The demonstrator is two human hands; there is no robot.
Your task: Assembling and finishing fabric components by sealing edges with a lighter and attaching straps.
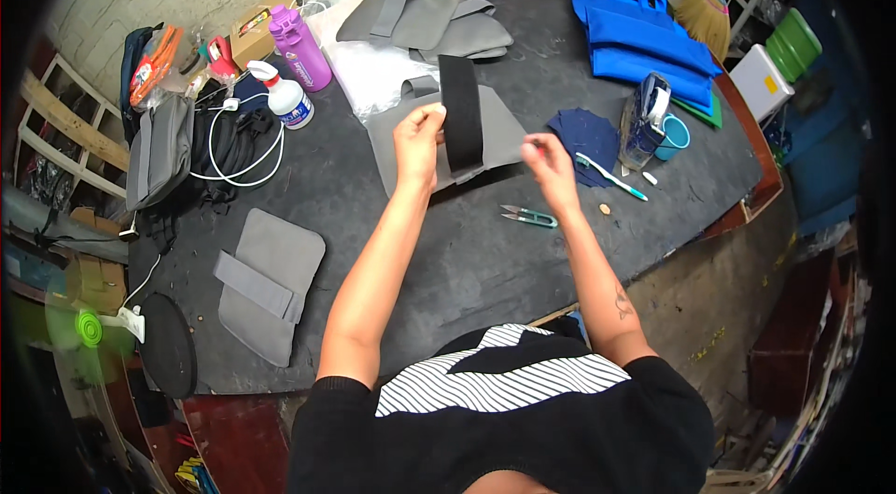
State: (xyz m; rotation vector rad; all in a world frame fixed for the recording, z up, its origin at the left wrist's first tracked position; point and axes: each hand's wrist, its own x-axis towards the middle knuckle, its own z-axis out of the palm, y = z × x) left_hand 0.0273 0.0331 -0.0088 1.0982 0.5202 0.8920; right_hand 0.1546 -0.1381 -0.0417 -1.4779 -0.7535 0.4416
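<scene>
A grey fabric panel [397,144] lies on the dark table in front of me, with a wide black strap [461,111] standing up from it. My left hand [419,141] is closed on the left edge of this strap, thumb and fingers pinched. Just off the panel's right corner, my right hand [551,167] hovers with its fingers curled together; whatever they may hold is too small to make out. Thread snips [530,216] with green handles rest on the table below, between my forearms. Another grey panel [271,279] with a strap across it lies to the left.
More grey panels [420,22] are stacked at the back. A purple bottle [301,50] and a spray bottle [283,97] stand back left. On the right are navy fabric pieces [583,139], a toothbrush [611,176], a blue cup [673,136] and blue bags [644,36]. A fan [91,328] sits at the left edge.
</scene>
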